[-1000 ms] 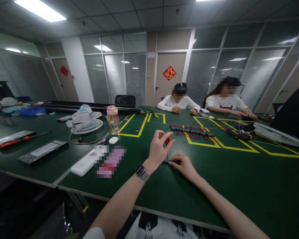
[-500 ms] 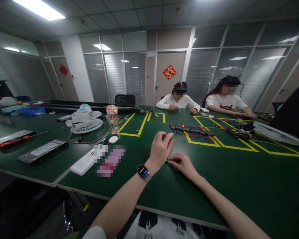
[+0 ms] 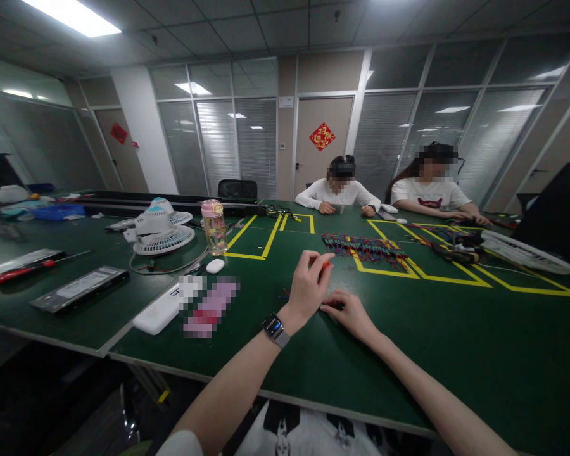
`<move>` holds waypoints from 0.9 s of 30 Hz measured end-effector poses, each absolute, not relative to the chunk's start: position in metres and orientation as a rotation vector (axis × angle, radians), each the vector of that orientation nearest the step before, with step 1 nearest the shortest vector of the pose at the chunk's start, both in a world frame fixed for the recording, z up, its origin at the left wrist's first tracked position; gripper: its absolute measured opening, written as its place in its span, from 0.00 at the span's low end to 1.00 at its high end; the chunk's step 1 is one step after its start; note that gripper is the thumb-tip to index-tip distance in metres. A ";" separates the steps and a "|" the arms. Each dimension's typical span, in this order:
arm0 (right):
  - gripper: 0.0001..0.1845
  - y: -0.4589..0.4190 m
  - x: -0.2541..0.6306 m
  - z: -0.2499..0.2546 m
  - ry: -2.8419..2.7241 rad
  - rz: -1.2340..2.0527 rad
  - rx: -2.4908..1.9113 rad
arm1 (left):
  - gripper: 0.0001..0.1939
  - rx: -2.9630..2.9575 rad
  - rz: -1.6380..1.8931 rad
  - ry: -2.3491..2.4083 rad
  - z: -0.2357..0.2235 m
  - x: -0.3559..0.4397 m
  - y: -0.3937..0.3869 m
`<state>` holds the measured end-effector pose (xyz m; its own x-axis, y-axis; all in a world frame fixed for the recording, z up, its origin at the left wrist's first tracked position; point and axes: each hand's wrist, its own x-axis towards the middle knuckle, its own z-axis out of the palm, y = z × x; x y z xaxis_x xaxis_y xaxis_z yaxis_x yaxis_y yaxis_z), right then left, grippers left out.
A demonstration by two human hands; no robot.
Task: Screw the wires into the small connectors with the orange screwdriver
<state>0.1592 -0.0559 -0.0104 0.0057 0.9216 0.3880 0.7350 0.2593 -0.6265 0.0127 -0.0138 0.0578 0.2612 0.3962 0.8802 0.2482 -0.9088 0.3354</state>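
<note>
My left hand (image 3: pixel 308 288), with a watch (image 3: pixel 273 326) on its wrist, is raised just above the table with its fingers curled. Between thumb and fingers shows a small orange-red piece (image 3: pixel 325 266), too covered to name. Low beside it, my right hand (image 3: pixel 350 311) rests near the tabletop, thumb and forefinger pinched together. What the pinch holds is mostly hidden behind the left hand. Thin coloured wires (image 3: pixel 284 295) poke out just left of my left hand. Farther off lies a row of small green boards with red and blue wires (image 3: pixel 365 249).
Yellow tape (image 3: pixel 389 273) marks boxes on the green table (image 3: pixel 456 342). To the left are a bottle (image 3: pixel 213 228), a white fan (image 3: pixel 159 231), a white earbud-like case (image 3: pixel 215 266), a white slab (image 3: pixel 159 313) and a metal drive (image 3: pixel 80 288). Two people sit across.
My left hand has shifted slightly right, and coloured wire ends now show to its left. A bit of green at my right fingertips is less visible now.
</note>
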 end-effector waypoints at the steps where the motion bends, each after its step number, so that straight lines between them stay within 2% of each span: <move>1: 0.08 -0.056 0.160 -0.011 -1.774 0.308 -1.516 | 0.14 2.389 1.710 0.600 0.058 0.013 -0.014; 4: 0.08 -0.055 0.160 -0.013 -1.782 0.298 -1.518 | 0.16 2.398 1.670 0.566 0.059 0.012 -0.014; 9: 0.07 -0.054 0.161 -0.015 -1.818 0.194 -1.508 | 0.11 2.367 1.724 0.604 0.059 0.012 -0.014; 16: 0.06 -0.055 0.161 -0.013 -1.826 0.324 -1.429 | 0.17 2.335 1.659 0.555 0.059 0.014 -0.014; 21: 0.07 -0.056 0.161 -0.013 -1.844 0.304 -1.444 | 0.10 2.271 1.755 0.612 0.060 0.014 -0.014; 27: 0.10 -0.065 0.161 -0.009 -1.997 0.168 -1.528 | 0.11 2.245 1.749 0.618 0.061 0.013 -0.013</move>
<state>0.1605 -0.0649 -0.0087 -0.1466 0.9100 0.3879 0.8324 0.3253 -0.4487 0.0134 -0.0133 0.0605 0.1996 0.4593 0.8655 0.1861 -0.8850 0.4267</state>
